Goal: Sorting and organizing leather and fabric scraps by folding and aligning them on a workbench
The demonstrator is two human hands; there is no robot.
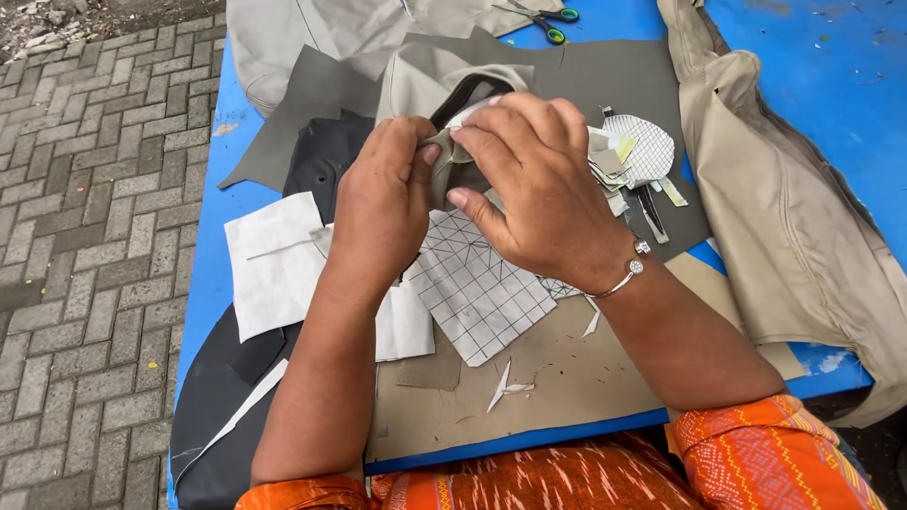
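Left fingers: the left hand (383, 203) has its thumb and fingers pressed together on a fold of the beige fabric piece (442, 94), pinching its lower edge.
Right fingers: the right hand (529, 189) pinches the same fold from the other side, thumb below, fingertips (470, 132) curled over the top; the two hands' tips nearly touch.
Fabric piece: held up between both sets of fingers, with a dark brown trim (463, 94) running just above them.
Under the fingers: a white gridded pattern piece (477, 288) lies directly below, on a tan cardboard sheet (557, 378).
Left of the fingers: a plain white fabric piece (274, 264) and black leather-like scraps (321, 156).
Right of the fingers: a heap of small offcuts (628, 161), near the right knuckles; a silver bracelet (624, 274) on that wrist.
Farther out: scissors with green handles (543, 19) well above the fingers; a beige garment (794, 217) far right; all on a blue table (831, 76).
Beyond: grey paving bricks (85, 236) far left.
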